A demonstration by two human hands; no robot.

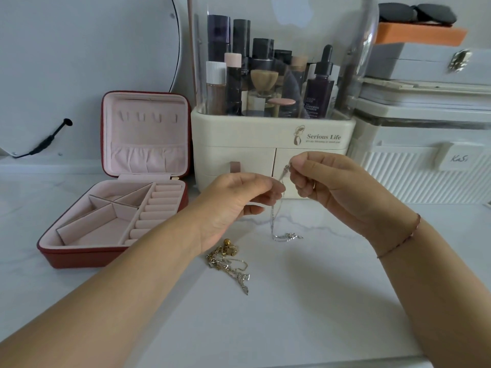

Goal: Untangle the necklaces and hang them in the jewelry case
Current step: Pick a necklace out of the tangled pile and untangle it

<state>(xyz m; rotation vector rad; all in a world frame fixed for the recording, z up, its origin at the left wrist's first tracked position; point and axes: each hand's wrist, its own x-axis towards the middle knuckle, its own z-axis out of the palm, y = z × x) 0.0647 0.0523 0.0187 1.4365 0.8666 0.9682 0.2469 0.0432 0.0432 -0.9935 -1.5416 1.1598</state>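
Silver chain [276,208] hangs between both raised hands: the right hand [326,181] pinches its upper end, the left hand [239,200] pinches it a little lower, and its tail trails onto the white marble tabletop [318,301] below them. Just under the left wrist lies a tangled heap of gold and silver necklaces [228,264]. The red jewelry case [117,197] stands open to the left, apart from both hands.

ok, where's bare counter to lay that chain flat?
Free: white marble counter between the forearms toward the near edge, and right of the right hand, before the white ribbed box. Crowded: below the left hand, with the tangled gold and silver necklaces and the pooled tail of the thin silver chain.
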